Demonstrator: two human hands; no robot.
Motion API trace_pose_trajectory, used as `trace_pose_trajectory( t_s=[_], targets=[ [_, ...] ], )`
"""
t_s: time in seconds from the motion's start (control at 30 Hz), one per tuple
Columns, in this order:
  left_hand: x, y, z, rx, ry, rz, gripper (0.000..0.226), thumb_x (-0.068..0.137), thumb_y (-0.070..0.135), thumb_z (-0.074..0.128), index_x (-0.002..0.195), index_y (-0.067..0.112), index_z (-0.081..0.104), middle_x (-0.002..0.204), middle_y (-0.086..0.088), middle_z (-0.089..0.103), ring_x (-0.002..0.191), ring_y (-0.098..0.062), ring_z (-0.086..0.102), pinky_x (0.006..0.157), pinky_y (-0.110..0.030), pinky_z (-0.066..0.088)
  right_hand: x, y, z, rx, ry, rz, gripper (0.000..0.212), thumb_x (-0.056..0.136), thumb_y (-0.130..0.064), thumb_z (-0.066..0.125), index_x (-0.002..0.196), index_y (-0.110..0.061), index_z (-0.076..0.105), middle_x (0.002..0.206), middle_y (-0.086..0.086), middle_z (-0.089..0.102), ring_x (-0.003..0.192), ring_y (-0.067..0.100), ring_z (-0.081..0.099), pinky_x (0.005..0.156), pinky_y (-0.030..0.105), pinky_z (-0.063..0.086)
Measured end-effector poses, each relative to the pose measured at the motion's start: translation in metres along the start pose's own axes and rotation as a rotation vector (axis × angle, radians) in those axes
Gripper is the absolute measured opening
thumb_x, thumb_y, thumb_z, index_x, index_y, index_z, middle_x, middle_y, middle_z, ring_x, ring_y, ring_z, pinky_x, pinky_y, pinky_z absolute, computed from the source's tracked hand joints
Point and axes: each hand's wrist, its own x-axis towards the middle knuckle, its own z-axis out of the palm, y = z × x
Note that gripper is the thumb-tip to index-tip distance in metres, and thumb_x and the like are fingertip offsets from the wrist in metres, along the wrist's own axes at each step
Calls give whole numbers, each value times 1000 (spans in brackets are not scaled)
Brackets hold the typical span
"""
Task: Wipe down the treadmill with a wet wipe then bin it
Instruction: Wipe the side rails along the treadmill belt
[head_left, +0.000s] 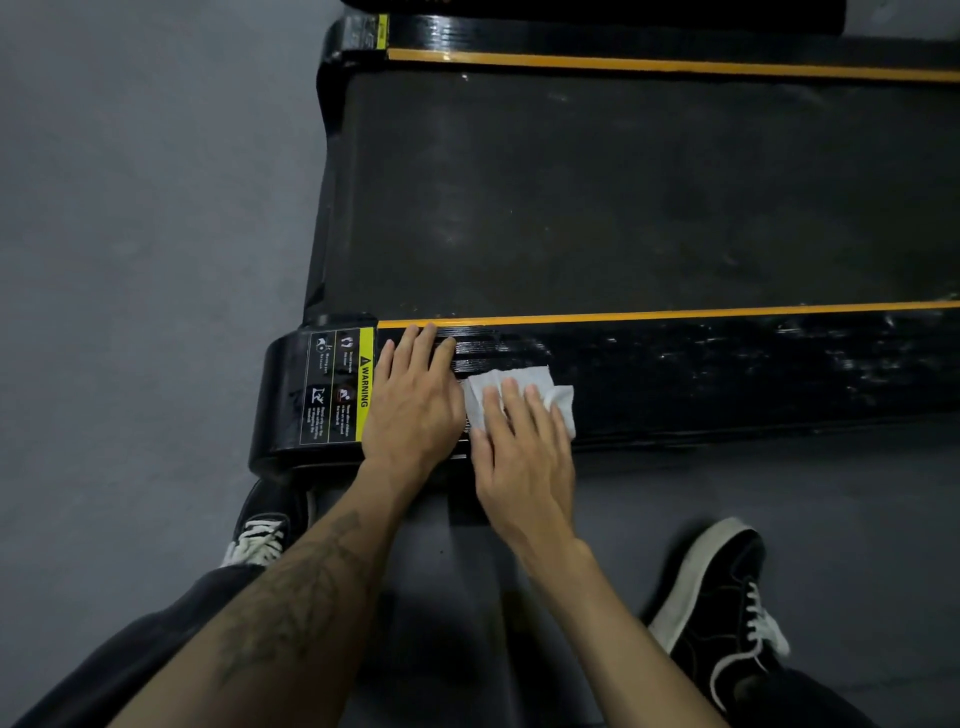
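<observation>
A black treadmill (623, 208) lies across the view, its dark belt edged by orange stripes. On its near side rail (727, 379) a white wet wipe (540, 382) lies flat. My right hand (519, 447) presses on the wipe with straight fingers. My left hand (415, 400) rests flat on the rail just left of the wipe, beside a yellow warning label (343, 387) at the rail's end. Wet streaks shine on the rail to the right of the wipe.
Grey floor (130, 260) surrounds the treadmill's end at the left. My two black sneakers with white laces stand on the floor, one under the rail's end (260, 530), one at lower right (727, 608). No bin shows.
</observation>
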Motion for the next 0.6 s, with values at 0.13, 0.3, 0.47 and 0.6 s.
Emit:
trace_pose_trajectory(
  t_s=[0.13, 0.3, 0.47, 0.6],
  targets=[
    [0, 0, 0, -11, -2, -1, 53, 99, 28, 32, 143, 8, 54, 155, -17, 47, 150, -31, 36, 124, -52, 26, 15, 18, -1, -5, -47, -39, 52, 104, -37, 34, 149, -20, 53, 158, 7, 45, 148, 28, 38, 122, 50, 29],
    [0, 1, 0, -7, 13, -5, 54, 97, 27, 32, 141, 8, 56, 153, -17, 49, 149, -33, 38, 124, -52, 28, 0, 4, -3, 28, 17, 52, 51, 105, -37, 35, 143, -15, 59, 153, 10, 52, 145, 31, 43, 118, 52, 35],
    [0, 1, 0, -12, -2, -10, 55, 98, 29, 31, 142, 7, 56, 154, -17, 48, 150, -32, 37, 125, -52, 26, 20, 13, 2, 18, -39, -18, 51, 104, -39, 34, 146, -21, 56, 156, 7, 48, 148, 28, 40, 120, 52, 32],
    [0, 1, -2, -14, -7, -8, 56, 98, 29, 30, 143, 8, 55, 155, -17, 47, 150, -32, 36, 125, -52, 25, 10, 11, -1, 0, -16, 83, 53, 104, -39, 33, 147, -17, 55, 157, 9, 47, 149, 29, 37, 122, 52, 29]
  ],
)
